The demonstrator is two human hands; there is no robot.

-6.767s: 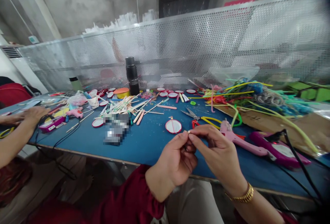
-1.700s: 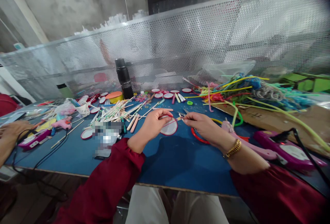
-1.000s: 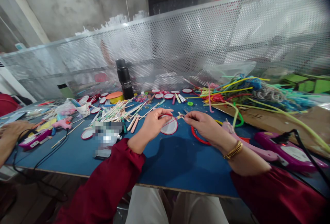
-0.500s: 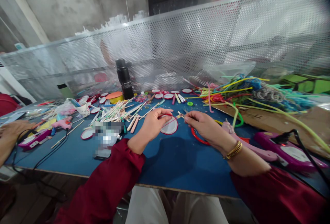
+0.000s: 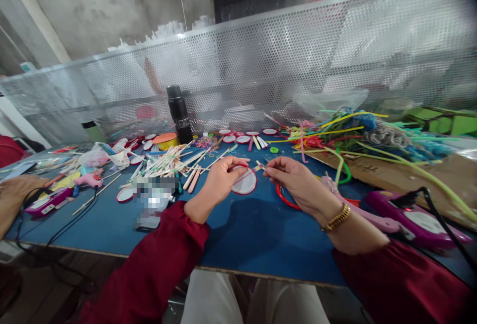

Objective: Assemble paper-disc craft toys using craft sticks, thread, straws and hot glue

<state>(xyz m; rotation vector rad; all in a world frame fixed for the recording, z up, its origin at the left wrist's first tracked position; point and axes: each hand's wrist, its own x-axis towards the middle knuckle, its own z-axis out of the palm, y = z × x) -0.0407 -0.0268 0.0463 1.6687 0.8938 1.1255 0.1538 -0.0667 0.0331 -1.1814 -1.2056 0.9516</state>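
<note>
My left hand (image 5: 220,181) is closed on the edge of a round white disc with a red rim (image 5: 245,184), which looks tilted up toward me. The fingers of my right hand (image 5: 290,179) are pinched together just to the right of the disc. They grip a small pale strip (image 5: 260,166) that points toward the disc's upper right edge. Whether the strip touches the disc I cannot tell. Below my right hand, a red ring (image 5: 285,199) lies on the blue tabletop (image 5: 257,244), partly hidden by the hand.
A pink glue gun (image 5: 367,217) and a purple power strip (image 5: 417,219) are at my right. Behind them are coloured pipe cleaners (image 5: 357,130). Thin sticks (image 5: 164,165), a black bottle (image 5: 179,114) and a blurred-out item (image 5: 153,202) stand left. Another person's hand (image 5: 18,195) is far left.
Almost nothing differs. My right hand's fingers have shifted very slightly; both hands keep their places by the disc.
</note>
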